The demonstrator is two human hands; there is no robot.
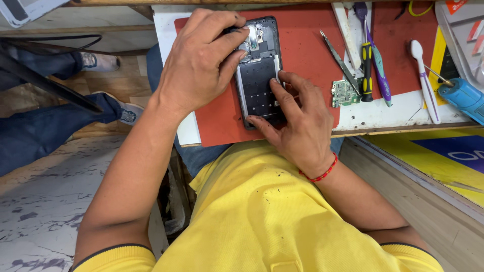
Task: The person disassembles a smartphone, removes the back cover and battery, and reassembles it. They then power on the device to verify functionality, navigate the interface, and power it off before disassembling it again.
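Observation:
An opened phone [257, 85] with its back cover off lies on a red mat [307, 45], its dark inner frame facing up. My left hand [201, 63] reaches in from the left and grips the phone's top end, fingers curled over the camera area. My right hand [300, 123], with a red thread band on the wrist, holds the phone's lower right part. Its index finger presses on the right edge and its thumb rests on the bottom corner.
On the bench to the right lie tweezers [337, 56], a small green circuit board [345, 93], a black-and-yellow screwdriver [366, 63], a purple toothbrush [379, 68], a white toothbrush [426, 83] and a blue tool [464, 96]. Another person's legs and shoes [101, 61] are at the left.

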